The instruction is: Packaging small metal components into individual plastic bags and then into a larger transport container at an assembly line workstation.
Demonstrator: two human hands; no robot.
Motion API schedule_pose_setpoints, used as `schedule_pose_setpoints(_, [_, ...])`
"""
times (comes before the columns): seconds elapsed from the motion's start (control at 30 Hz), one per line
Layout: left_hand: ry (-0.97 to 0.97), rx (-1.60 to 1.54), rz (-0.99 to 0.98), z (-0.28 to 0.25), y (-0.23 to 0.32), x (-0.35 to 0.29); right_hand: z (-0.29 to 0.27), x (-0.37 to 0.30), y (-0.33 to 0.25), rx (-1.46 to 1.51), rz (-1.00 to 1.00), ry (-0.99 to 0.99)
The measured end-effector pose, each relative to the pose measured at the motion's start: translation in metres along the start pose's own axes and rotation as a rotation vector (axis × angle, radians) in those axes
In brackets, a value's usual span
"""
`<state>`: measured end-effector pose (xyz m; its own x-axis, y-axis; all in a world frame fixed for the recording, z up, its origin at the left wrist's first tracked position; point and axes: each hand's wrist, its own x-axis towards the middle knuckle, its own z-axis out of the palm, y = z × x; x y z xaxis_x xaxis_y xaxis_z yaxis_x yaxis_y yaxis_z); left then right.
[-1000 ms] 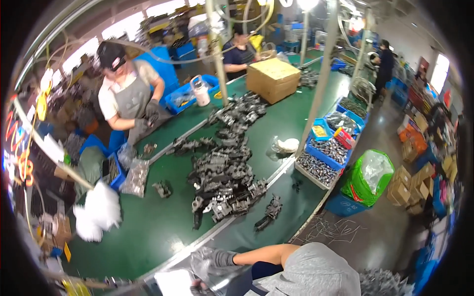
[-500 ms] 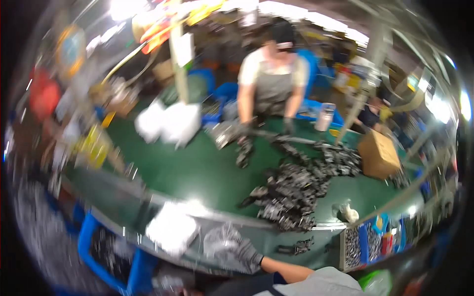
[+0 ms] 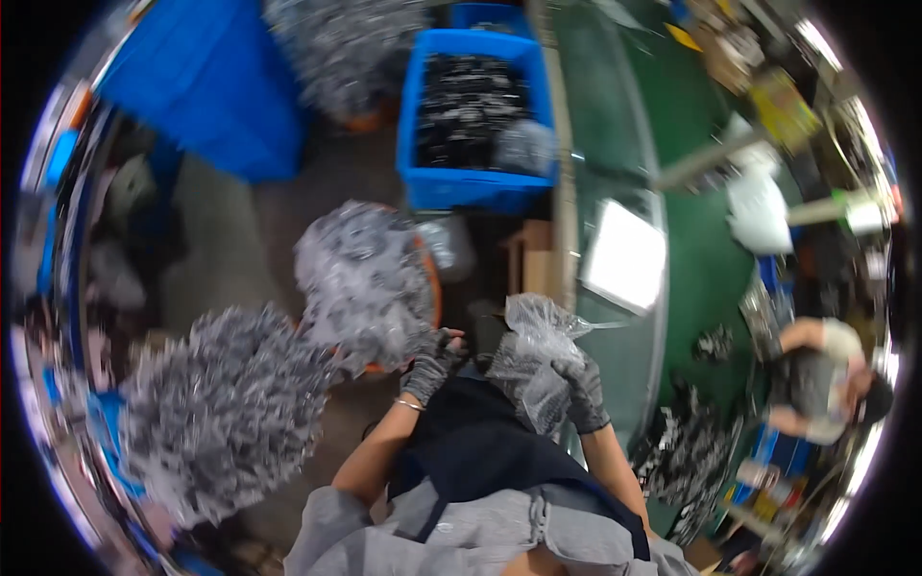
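Note:
My right hand, in a grey striped glove with dark bands, is closed on a clear bubble-wrap bag. The crumpled bag hangs in front of my dark apron, next to the bench edge. What may be inside the bag cannot be made out. My left hand, in a similar glove with bare fingertips, is in front of my waist with its fingers loosely apart. It is close to a heap of clear plastic bags in an orange-rimmed container. Nothing shows in that hand.
A larger heap of packed clear bags lies at the left. Ahead stands a blue crate of dark parts. A white pad lies on the bench. Across the green table, with piled black parts, is a co-worker.
My view has swung left and down from the green table to the floor containers. My right hand now holds the bubble-wrap bag off the bench, and my left hand has come into view.

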<state>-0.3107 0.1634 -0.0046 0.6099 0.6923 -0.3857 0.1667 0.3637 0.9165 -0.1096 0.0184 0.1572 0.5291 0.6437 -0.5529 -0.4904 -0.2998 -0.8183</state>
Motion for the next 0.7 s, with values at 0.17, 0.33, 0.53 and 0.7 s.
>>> schedule_pose_setpoints(0.17, [0.38, -0.047, -0.154, -0.13, -0.106, -0.042, 0.11, 0.03, 0.044, -0.574, -0.025, -0.299])
schedule_pose_setpoints(0.33, [0.461, 0.107, -0.111, -0.225, -0.082, -0.071, 0.196, 0.083, 0.102, -1.048, -0.304, -0.695])
schedule_pose_setpoints(0.53, [0.882, 0.278, 0.016, -0.343, -0.113, -0.03, 0.32, 0.158, 0.164, -1.158, -0.368, -1.019])
schedule_pose_setpoints(0.7, [1.029, 0.033, 0.198, -0.395, -0.112, 0.048, 0.395, 0.208, 0.195, -1.29, -0.764, -1.041])
